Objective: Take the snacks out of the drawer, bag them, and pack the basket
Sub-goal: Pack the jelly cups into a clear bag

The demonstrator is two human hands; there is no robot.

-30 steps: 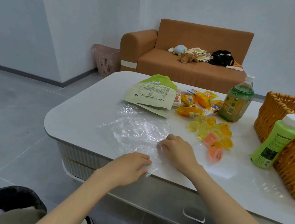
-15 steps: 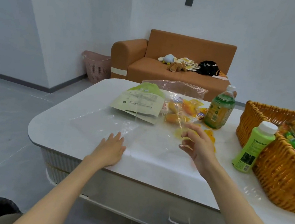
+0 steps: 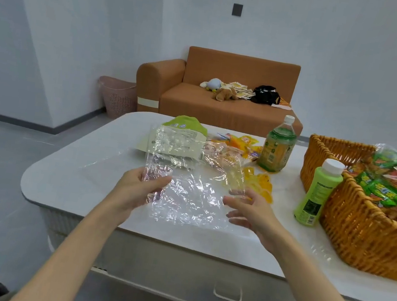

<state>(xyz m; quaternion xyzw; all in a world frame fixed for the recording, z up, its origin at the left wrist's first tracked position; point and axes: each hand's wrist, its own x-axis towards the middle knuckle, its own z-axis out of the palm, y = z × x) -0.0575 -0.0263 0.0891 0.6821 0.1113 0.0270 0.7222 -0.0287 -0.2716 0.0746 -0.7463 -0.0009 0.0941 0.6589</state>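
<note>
A clear crinkled plastic bag point(image 3: 189, 174) hangs above the white table point(image 3: 66, 172), held up between both hands. My left hand point(image 3: 136, 187) pinches its left edge. My right hand point(image 3: 250, 208) pinches its right edge with the other fingers spread. Behind the bag lie a green-and-cream snack pouch point(image 3: 181, 135), orange and yellow snack packets point(image 3: 239, 143) and yellow jelly cups point(image 3: 261, 182). The wicker basket point(image 3: 364, 232) at the right holds bagged green and red snacks point(image 3: 392, 177). The drawer front with its handle point(image 3: 227, 293) is shut below the table edge.
A green tea bottle point(image 3: 278, 146) stands behind the snacks. A light green bottle with a white cap point(image 3: 319, 192) stands against the basket's left side. An orange sofa point(image 3: 225, 98) and a pink bin point(image 3: 118, 95) stand beyond the table.
The bag went from flat on the table to lifted in the air. My left hand left the tabletop and took the bag's left edge. The view tilted up.
</note>
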